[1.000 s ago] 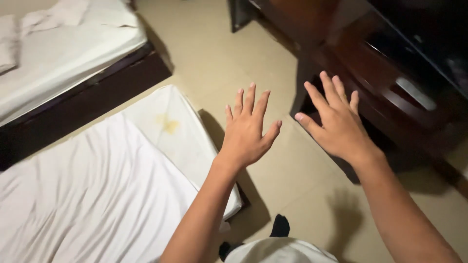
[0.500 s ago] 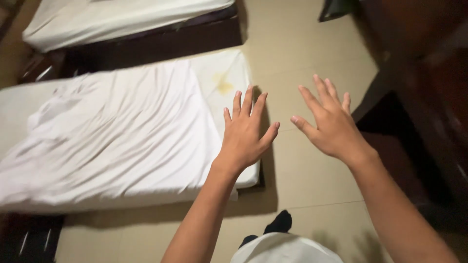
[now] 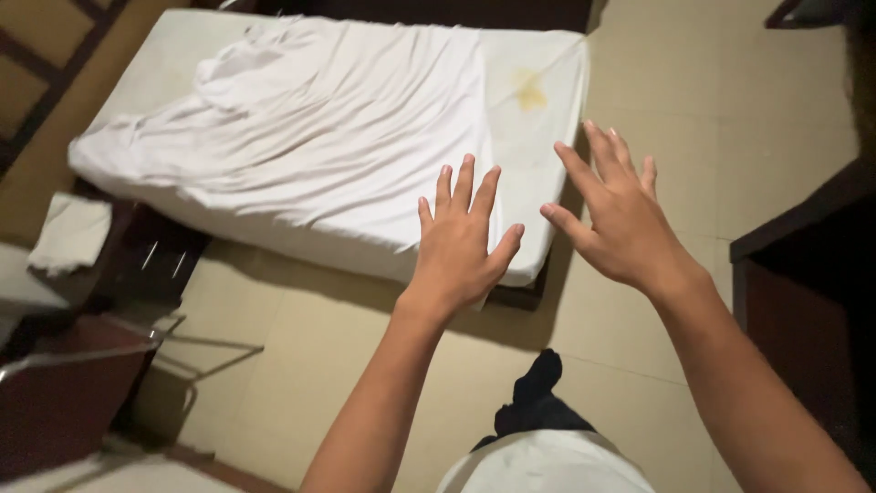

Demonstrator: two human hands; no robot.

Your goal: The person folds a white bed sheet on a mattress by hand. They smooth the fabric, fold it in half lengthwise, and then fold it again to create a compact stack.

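View: swung left since a second ago; the dark cabinet (image 3: 803,301) now shows only at the right edge.
Mattress (image 3: 538,137): formerly lower left, now centred ahead.
Second bed: out of frame.
Chair (image 3: 73,383): newly visible, near left.

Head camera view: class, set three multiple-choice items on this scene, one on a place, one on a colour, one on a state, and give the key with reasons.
1. Where is the yellow stain on the mattress?
A. on the bare end, nearest the hands
B. under the crumpled sheet
C. on the floor

2. What colour is the sheet?
A. blue
B. white
C. red

3. How are the left hand and right hand?
A. clenched into fists
B. gripping the sheet
C. open, fingers spread, holding nothing

Key: 1 A, the stain lies on uncovered mattress; 2 B, the cloth is white; 3 C, both palms face down, empty.
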